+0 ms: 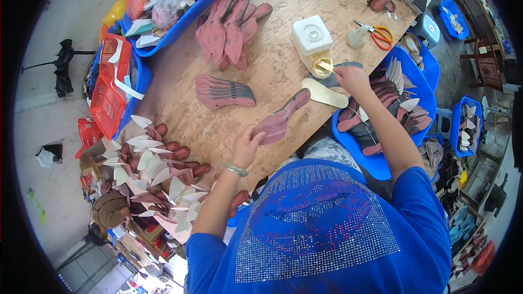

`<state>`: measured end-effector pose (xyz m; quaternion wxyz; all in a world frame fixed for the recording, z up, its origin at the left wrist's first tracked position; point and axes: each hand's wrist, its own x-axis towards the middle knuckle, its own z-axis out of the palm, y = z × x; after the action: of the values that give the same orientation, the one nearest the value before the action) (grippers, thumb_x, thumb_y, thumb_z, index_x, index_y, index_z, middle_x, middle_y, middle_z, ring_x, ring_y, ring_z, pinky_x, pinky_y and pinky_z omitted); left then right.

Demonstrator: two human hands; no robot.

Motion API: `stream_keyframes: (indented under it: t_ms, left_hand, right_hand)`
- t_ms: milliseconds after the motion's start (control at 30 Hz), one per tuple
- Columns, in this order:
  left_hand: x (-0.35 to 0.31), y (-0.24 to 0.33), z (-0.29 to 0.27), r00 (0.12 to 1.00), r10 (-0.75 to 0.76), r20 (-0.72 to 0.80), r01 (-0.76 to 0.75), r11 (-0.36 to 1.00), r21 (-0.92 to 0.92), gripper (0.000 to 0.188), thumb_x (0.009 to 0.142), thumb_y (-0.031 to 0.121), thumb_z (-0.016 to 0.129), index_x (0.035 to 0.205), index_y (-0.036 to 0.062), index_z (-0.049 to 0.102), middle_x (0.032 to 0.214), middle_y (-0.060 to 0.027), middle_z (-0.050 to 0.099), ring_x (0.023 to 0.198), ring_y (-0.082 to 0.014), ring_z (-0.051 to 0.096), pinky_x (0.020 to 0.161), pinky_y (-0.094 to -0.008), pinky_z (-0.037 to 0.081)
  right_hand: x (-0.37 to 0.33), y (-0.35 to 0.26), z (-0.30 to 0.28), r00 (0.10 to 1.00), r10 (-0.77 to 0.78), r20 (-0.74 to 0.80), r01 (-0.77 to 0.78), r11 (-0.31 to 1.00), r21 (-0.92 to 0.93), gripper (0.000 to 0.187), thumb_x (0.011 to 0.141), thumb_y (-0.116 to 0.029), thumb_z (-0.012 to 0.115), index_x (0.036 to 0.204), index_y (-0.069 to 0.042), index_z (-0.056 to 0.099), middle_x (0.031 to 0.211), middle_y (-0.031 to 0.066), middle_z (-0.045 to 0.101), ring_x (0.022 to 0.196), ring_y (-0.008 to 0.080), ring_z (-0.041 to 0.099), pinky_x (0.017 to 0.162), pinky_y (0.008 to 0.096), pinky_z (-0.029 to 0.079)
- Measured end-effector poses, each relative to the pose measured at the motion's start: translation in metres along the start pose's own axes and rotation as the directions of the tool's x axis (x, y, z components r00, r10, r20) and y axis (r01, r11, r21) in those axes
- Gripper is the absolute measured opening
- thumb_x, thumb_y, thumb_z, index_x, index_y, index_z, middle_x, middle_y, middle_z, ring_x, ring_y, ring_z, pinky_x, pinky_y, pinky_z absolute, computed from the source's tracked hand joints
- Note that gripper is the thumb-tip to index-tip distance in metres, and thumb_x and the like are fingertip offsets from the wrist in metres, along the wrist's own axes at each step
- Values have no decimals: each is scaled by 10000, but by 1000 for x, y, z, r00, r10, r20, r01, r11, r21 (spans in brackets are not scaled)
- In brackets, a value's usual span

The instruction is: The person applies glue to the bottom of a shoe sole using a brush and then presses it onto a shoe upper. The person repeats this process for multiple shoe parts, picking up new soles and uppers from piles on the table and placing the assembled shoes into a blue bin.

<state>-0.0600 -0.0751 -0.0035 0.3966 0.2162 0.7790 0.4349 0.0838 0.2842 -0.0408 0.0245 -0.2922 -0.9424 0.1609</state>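
My left hand (246, 144) grips one end of a pinkish-red shoe insole board (279, 121), holding it above the near edge of the wooden table (283, 166). The board's narrower, darker end points away to the right. In my right hand (351, 80) is a pale brush (326, 66); its tip is at the mouth of a white plastic glue container (312, 37) lying on the table. A cream insole piece (325, 93) lies below the container, next to my right wrist. Left of the container rest a fanned stack of pink insole boards (224, 92) and a larger pile (231, 32).
Orange-handled pliers (381, 37) lie beside a small clear bottle (357, 37). A blue basin of insole boards (378, 163) stands by my right arm. Many boards with white pieces (158, 166) crowd the left edge, near red baskets (111, 90). A person in a hat (109, 209) is at lower left.
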Motion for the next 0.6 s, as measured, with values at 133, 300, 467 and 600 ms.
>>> stream_keyframes:
  t_ms: [133, 300, 467, 600]
  left_hand:
    - [7, -4, 52, 991, -134, 18, 135, 977, -166, 159, 918, 204, 589, 958, 51, 569, 718, 15, 555, 569, -51, 479, 493, -210, 400]
    - [6, -19, 81, 956, -294, -16, 271, 901, -338, 166, 926, 236, 578, 964, 75, 566, 722, 22, 550, 543, -55, 468, 454, -204, 377]
    - [-2, -28, 84, 895, -441, 71, 399, 720, -568, 177, 932, 243, 564, 1010, 85, 575, 786, 15, 592, 610, -70, 520, 469, -188, 382]
    - [-4, -9, 84, 839, -512, 185, 474, 521, -709, 182, 935, 239, 558, 1038, 90, 570, 837, -9, 610, 657, -93, 544, 475, -187, 392]
  right_hand:
    - [13, -3, 4, 997, -77, 34, 81, 987, -142, 155, 800, -234, 563, 777, -144, 687, 675, 109, 649, 661, 276, 656, 581, 420, 518]
    - [2, 5, -2, 995, -99, 30, 103, 983, -153, 161, 802, -231, 563, 775, -140, 694, 659, 114, 645, 641, 277, 655, 566, 419, 518]
    - [-34, 0, -18, 995, 22, 95, -10, 993, -118, 170, 821, -233, 582, 869, -146, 721, 679, 115, 653, 638, 281, 646, 590, 393, 513]
    - [-85, 17, 9, 983, 117, 141, -170, 866, 471, 237, 823, -236, 627, 1020, -135, 713, 709, 117, 677, 582, 218, 641, 561, 360, 500]
